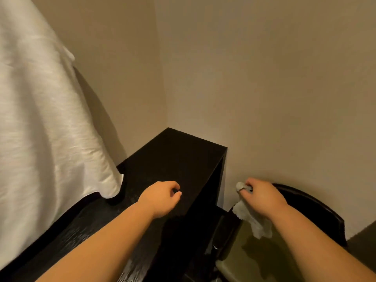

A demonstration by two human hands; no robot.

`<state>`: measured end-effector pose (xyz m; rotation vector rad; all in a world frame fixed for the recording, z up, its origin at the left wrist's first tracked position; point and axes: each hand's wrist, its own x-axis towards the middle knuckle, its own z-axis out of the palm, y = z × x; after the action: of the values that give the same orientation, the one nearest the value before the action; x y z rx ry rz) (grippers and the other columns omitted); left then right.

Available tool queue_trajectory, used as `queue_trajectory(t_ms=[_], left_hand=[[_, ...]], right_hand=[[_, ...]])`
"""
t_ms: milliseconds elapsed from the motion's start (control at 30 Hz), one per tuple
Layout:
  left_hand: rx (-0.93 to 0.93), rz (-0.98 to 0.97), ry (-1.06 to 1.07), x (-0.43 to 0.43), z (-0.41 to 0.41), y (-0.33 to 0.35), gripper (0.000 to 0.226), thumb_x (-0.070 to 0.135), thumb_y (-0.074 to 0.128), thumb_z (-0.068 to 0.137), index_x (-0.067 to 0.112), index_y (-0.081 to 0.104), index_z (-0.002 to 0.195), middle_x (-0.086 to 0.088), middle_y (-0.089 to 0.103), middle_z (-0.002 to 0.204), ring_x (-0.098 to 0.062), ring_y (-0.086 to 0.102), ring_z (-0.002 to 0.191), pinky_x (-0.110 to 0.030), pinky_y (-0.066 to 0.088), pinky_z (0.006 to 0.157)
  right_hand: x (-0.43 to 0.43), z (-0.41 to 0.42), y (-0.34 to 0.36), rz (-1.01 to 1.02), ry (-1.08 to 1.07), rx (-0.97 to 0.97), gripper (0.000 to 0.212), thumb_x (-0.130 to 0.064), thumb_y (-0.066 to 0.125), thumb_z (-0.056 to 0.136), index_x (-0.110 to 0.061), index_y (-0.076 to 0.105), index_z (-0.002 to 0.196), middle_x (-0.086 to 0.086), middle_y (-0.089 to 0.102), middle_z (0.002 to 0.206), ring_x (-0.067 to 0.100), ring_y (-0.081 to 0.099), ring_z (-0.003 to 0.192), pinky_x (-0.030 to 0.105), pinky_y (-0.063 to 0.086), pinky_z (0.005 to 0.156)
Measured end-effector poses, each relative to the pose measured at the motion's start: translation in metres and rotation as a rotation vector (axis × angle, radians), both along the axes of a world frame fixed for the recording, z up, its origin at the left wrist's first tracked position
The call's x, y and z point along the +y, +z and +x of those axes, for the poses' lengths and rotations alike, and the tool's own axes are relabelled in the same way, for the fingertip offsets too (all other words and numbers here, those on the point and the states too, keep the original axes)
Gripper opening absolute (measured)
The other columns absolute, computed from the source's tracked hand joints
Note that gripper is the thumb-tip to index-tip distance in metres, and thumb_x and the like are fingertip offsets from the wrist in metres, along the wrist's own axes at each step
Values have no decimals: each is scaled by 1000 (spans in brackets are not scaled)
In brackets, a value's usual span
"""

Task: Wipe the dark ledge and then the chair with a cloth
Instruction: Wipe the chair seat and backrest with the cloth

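r hand [262,198] fingers clamped on cloth [254,220]; rest of it hangs below the fingers, over chair [317,206] seat. l hand [160,198] fingers loosely curled, holding nothing, just over dark ledge [175,155]. white fabric [40,119] left of l fingers.

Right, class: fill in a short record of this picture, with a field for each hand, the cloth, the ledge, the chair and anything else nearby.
left hand: above the ledge, fingers loosely curled, holding nothing
right hand: grips the cloth
cloth: pale, crumpled, hangs below the right hand over the chair seat
ledge: dark, set in the wall corner
chair: dark curved back, olive seat, right of the ledge
fabric: white, hangs at left, lower edge overlaps the ledge
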<state>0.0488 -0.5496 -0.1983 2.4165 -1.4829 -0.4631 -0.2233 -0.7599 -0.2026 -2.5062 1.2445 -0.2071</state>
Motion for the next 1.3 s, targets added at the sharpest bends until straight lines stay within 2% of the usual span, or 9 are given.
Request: queue_trajectory(t_ms=[133,367,467,567,700,900,1067,1300], left_hand=[[-65,6,125,85,33,10,33,50,52,103,35,63,131,19,66,101,-8,63,95,-34,54,86],[-46,18,266,190,38,3,38,50,52,101,32,62,133,16,63,101,-14,64,99,-34,53,87],[-33,20,287,221,28,2,40,52,51,101,33,61,136,13,68,112,-14,65,105,-35,53,90],[-43,32,313,256,16,3,43,53,50,102,35,58,140,11,69,120,-16,65,110,-35,53,92],[-47,67,385,314,-8,3,44,52,50,103,33,55,144,11,69,120,-16,66,110,-38,55,94],[-42,62,570,395,-73,-8,43,56,41,107,36,59,139,9,69,129,-15,65,113,-38,54,95],[4,105,663,444,-153,-21,40,60,40,105,38,63,129,9,71,123,-13,66,105,-42,57,93],[30,150,791,528,-251,-22,39,59,44,104,35,63,128,10,70,118,-14,66,104,-41,57,91]], right_hand=[[55,42,13,-20,81,-3,29,-58,50,99,-31,57,94,-5,62,81,15,57,71,36,50,60],[149,90,23,-1,168,10,19,-54,51,98,-36,56,95,-7,63,82,14,60,73,36,53,62],[183,98,26,19,223,15,17,-53,52,98,-37,57,97,-9,64,82,11,61,74,34,51,60],[210,102,28,33,270,25,15,-50,53,99,-36,58,98,-8,64,85,11,61,76,34,54,65],[245,101,25,42,349,86,15,-50,55,99,-36,57,104,-9,64,88,10,62,79,33,56,72],[302,78,18,40,499,101,20,-55,56,96,-37,57,105,-9,65,88,12,64,82,42,60,78],[354,31,10,25,631,87,17,-50,56,95,-35,59,104,-9,64,84,13,63,78,43,60,73],[438,-10,3,41,783,62,20,-53,55,96,-36,59,105,-10,64,82,12,62,74,41,59,69]])
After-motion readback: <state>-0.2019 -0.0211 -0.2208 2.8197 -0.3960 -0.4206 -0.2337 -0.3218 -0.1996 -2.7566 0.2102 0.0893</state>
